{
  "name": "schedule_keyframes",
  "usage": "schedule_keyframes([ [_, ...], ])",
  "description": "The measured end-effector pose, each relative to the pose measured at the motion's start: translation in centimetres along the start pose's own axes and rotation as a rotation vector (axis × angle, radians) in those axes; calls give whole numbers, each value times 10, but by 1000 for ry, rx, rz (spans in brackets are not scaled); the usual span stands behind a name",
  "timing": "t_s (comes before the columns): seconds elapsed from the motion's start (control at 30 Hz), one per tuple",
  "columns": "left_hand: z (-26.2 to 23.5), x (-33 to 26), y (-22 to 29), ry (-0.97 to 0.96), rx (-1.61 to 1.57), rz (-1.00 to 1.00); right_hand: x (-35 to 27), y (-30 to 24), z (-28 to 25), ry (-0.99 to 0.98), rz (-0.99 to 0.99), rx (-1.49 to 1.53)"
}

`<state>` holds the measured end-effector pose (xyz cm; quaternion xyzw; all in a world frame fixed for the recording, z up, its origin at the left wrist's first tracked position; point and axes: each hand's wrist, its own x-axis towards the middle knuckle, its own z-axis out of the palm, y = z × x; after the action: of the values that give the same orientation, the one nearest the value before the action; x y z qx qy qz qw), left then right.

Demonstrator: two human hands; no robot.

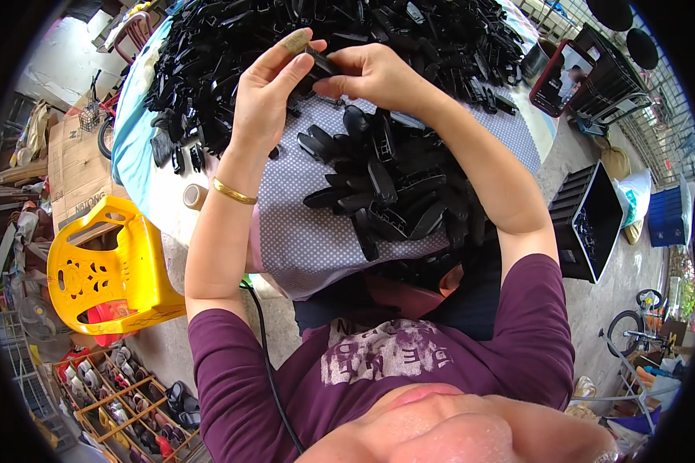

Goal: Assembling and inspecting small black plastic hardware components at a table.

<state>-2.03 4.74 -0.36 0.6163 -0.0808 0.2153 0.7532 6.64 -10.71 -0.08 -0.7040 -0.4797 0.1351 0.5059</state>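
Observation:
Above the far half of the table, my left hand (264,96) and my right hand (378,76) meet over one small oblong black plastic piece (323,65). My left thumb and fingers pinch its left end, and a tan wrap covers one of those fingertips. The right thumb and fingers close on its other end. Behind the hands spreads a large heap of similar black plastic pieces (232,69). A smaller pile of black pieces (382,181) lies nearer to me on a dotted grey cloth (286,231). What kind of part they are I cannot make out.
A roll of tape (194,196) sits at the table's left edge, near a yellow plastic chair (139,270). On the right stand a propped phone (562,77) and a black crate (587,224). A black cable (266,355) hangs along my left side.

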Motion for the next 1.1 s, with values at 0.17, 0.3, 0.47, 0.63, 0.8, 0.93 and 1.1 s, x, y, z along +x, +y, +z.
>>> schedule_keyframes([
  [0.17,-1,0,1,-80,-70,22,-1,3,4,153,-214,-135],
  [0.3,-3,0,1,-78,-74,64,-3,-4,10,252,-309,-332],
  [0.47,-3,5,-2,-67,-158,-16,4,0,-1,129,-318,-390],
  [0.63,14,-2,-3,-69,469,246,26,37,-76,266,-455,-731],
  [0.8,26,-11,3,-207,817,570,21,50,-91,524,-117,-1098],
  [0.93,36,-23,4,-473,846,588,8,49,-97,455,-207,-826],
  [1.1,45,-26,0,-520,576,399,24,65,-91,488,50,-1253],
])
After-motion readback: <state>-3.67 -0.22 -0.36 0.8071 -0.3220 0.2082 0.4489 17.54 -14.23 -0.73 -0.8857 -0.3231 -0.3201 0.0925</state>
